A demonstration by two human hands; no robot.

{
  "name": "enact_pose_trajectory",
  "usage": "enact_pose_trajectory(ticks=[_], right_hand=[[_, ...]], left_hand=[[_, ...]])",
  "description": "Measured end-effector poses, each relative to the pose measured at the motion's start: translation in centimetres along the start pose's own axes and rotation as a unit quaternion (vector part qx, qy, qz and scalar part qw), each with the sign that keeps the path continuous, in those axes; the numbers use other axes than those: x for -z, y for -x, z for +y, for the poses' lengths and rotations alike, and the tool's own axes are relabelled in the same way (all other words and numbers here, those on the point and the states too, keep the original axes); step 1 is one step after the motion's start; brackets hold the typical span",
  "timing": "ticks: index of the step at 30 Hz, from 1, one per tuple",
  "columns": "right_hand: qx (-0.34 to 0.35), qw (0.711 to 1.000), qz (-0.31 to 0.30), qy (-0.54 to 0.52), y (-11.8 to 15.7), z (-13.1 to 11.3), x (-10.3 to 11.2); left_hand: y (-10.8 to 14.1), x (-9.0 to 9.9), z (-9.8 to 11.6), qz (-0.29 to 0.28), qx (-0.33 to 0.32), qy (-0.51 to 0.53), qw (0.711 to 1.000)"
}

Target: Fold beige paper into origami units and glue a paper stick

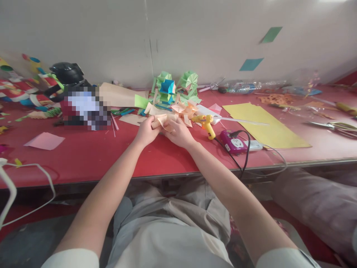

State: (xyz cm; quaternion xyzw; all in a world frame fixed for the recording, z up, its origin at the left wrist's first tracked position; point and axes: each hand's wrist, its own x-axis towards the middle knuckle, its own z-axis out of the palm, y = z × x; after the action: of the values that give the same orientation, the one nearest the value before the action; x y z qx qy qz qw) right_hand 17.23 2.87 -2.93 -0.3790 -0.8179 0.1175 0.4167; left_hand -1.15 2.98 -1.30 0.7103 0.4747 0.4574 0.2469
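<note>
Between front and back edges of the worktop point(167, 160), left hand point(146, 131) and right hand point(179, 131) grip beige paper point(161, 119) with fingers point(174, 124).

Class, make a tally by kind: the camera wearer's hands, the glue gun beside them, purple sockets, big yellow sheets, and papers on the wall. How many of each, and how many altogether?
Hands (left hand, right hand): 2
Glue gun: 1
Purple socket: 1
Yellow sheet: 1
Wall papers (green paper, blue paper): 2
Total: 7
</note>
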Motion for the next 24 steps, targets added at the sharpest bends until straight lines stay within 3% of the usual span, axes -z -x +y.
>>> enact_pose_trajectory(ticks=[11,20,24], right_hand=[[-0.006,0.999,-0.011,0.044,-0.1,-0.42,0.43],[0.009,0.997,-0.019,0.077,-0.14,-0.38,0.5],[0.006,0.998,0.0,0.063,-0.1,-0.24,0.48]], left_hand=[[-0.07,-0.05,0.16,-0.06,0.047,0.136,0.988],[-0.17,0.06,-0.03,-0.039,-0.008,0.071,0.997],[-0.21,0.19,0.14,-0.037,-0.003,0.075,0.997]])
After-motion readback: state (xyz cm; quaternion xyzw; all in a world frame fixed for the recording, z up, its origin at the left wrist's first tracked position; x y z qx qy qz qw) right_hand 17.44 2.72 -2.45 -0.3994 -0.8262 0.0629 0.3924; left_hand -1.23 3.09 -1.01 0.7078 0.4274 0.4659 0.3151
